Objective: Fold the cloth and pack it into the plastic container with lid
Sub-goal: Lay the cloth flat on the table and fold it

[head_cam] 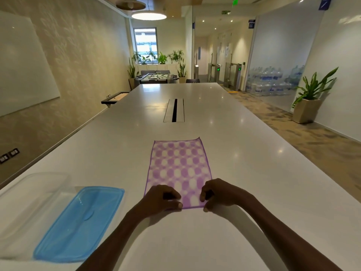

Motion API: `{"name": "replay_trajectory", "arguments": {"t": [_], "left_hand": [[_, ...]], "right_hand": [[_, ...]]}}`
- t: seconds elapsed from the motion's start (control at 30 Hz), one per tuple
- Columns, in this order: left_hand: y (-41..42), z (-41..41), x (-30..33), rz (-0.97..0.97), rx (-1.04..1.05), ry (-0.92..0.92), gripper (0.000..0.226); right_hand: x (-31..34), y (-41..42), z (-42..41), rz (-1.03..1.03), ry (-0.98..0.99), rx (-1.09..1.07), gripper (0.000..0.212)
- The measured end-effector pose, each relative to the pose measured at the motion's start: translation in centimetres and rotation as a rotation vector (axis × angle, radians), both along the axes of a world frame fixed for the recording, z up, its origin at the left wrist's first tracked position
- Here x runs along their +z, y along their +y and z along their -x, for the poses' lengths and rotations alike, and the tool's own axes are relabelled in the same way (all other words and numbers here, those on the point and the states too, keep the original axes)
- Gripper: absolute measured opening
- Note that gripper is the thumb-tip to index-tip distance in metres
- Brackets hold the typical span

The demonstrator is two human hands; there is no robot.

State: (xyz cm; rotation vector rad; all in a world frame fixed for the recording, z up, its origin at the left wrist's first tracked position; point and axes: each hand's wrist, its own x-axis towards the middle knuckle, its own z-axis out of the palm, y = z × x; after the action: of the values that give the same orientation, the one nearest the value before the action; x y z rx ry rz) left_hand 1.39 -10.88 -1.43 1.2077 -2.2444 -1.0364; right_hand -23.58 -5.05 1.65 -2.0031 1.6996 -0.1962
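The cloth lies flat on the table, running toward 12 o'clock from the hands. The left hand and right hand pinch its near edge with curled fingers. At 9 o'clock, the clear container holds nothing; its blue lid lies just beside it.

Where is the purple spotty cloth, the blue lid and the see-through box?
purple spotted cloth (178, 167), head view, middle of the patterned fabric
blue lid (78, 225), head view, centre of its flat top
clear plastic container (29, 194), head view, its near wall
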Motion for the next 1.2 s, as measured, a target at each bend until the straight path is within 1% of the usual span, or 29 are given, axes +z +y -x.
{"name": "replay_trajectory", "arguments": {"t": [0.07,0.13,0.2,0.27,0.33,0.4,0.5,0.57,0.63,0.67,0.77,0.8,0.83,0.9,0.93,1.0,1.03,1.1,1.13,1.2], "left_hand": [[0.6,-0.5,-0.7,0.04,0.005,0.029,0.036],[1.0,-0.9,-1.2,0.109,-0.003,0.044,0.039],[1.4,-1.1,-1.4,0.184,-0.016,0.031,0.035],[1.9,-1.3,-1.6,0.262,-0.035,0.011,0.028],[2.3,-1.5,-1.8,0.333,-0.019,-0.001,0.021],[2.5,-1.7,-2.0,0.36,0.061,-0.007,0.014],[2.4,-2.8,-1.8,0.377,0.168,-0.047,0.018],[2.2,-4.0,-1.6,0.387,0.169,-0.039,0.02],[2.0,-5.1,-1.6,0.406,0.138,-0.007,0.02],[2.0,-5.4,-1.5,0.409,0.13,-0.001,0.019],[2.0,-5.5,-1.7,0.405,0.119,0.005,0.017],[2.2,-5.4,-1.7,0.401,0.114,-0.003,0.016],[2.3,-5.3,-1.8,0.404,0.101,-0.006,0.015],[2.4,-5.3,-2.0,0.397,0.085,-0.012,0.013],[2.5,-5.3,-1.9,0.387,0.086,-0.016,0.014],[2.6,-5.5,-1.8,0.376,0.098,-0.022,0.018],[2.6,-5.6,-1.7,0.374,0.102,-0.023,0.022],[2.8,-6.0,-1.3,0.383,0.103,-0.031,0.032],[3.0,-6.2,-1.0,0.394,0.098,-0.037,0.033],[3.4,-6.9,-0.5,0.43,0.085,-0.052,0.025]], "right_hand": [[-0.4,0.6,0.0,0.07,0.001,-0.016,0.026],[-0.8,1.0,0.0,0.154,0.062,0.012,0.019],[-1.2,1.4,-0.1,0.206,0.094,0.016,0.016],[-1.5,2.0,-0.1,0.231,0.085,0.019,0.015],[-1.5,2.7,0.1,0.241,0.061,0.02,0.015],[-1.3,3.4,0.3,0.256,0.025,0.007,0.017],[-1.6,4.3,1.0,0.274,-0.057,-0.053,0.019],[-1.8,4.7,1.7,0.292,-0.097,-0.091,0.019],[-2.0,5.1,2.2,0.289,-0.123,-0.101,0.009],[-2.0,5.4,2.2,0.27,-0.138,-0.099,0.013],[-2.4,5.8,1.0,0.275,-0.095,-0.026,0.059],[-2.7,5.8,0.4,0.284,-0.073,-0.002,0.066],[-3.0,6.0,-0.1,0.286,-0.046,0.011,0.068],[-3.4,6.1,-0.8,0.306,0.037,0.051,0.06],[-3.6,6.1,-0.9,0.329,0.064,0.065,0.053],[-3.8,6.1,-0.7,0.38,0.032,0.072,0.032],[-3.7,6.1,-0.5,0.398,0.004,0.078,0.025],[-3.7,6.1,0.4,0.386,-0.041,0.063,0.022],[-3.5,6.2,0.8,0.369,-0.069,0.041,0.021],[-3.1,6.8,1.9,0.333,-0.163,-0.003,0.02]]}}
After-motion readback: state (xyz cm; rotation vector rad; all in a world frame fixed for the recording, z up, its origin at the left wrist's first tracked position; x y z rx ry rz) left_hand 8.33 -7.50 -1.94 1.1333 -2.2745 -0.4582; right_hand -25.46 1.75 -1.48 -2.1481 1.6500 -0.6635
